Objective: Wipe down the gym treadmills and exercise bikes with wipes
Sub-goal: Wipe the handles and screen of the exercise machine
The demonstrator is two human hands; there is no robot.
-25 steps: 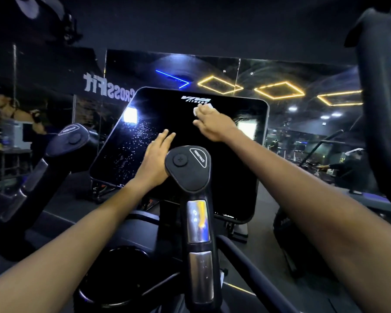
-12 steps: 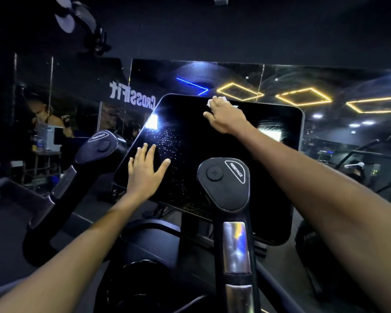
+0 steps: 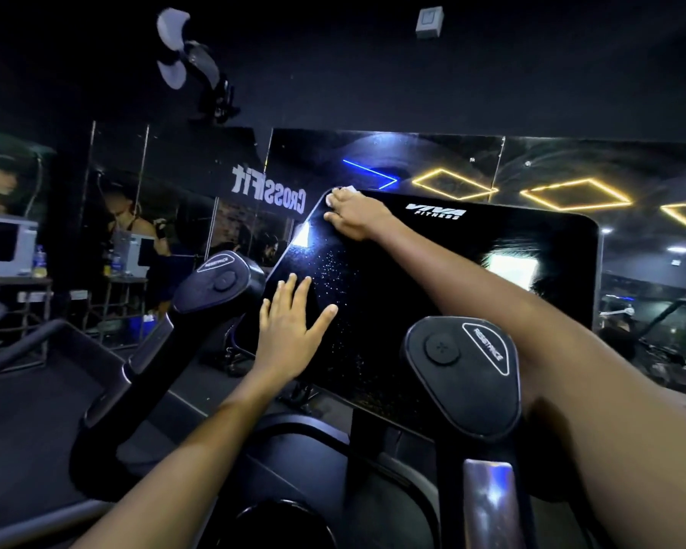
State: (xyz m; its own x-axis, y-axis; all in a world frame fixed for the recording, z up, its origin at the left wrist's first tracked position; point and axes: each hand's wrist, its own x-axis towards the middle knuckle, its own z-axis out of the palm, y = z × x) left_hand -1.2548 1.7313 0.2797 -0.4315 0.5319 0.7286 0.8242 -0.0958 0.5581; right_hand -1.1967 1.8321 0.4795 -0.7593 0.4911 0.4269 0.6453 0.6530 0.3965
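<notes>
A dark gym with mirrored walls and yellow diamond ceiling lights surrounds the machine's black screen [image 3: 432, 295]. The right hand [image 3: 355, 217] presses a white wipe [image 3: 345, 189] onto the screen's top left corner, fingers curled over it; the unwiped speckled glass lies below and to the right of it. The left hand [image 3: 290, 330] rests flat, fingers spread (bracing, it seems) near the left edge. Half a second ago the wipe sat nearer the top edge's middle.
</notes>
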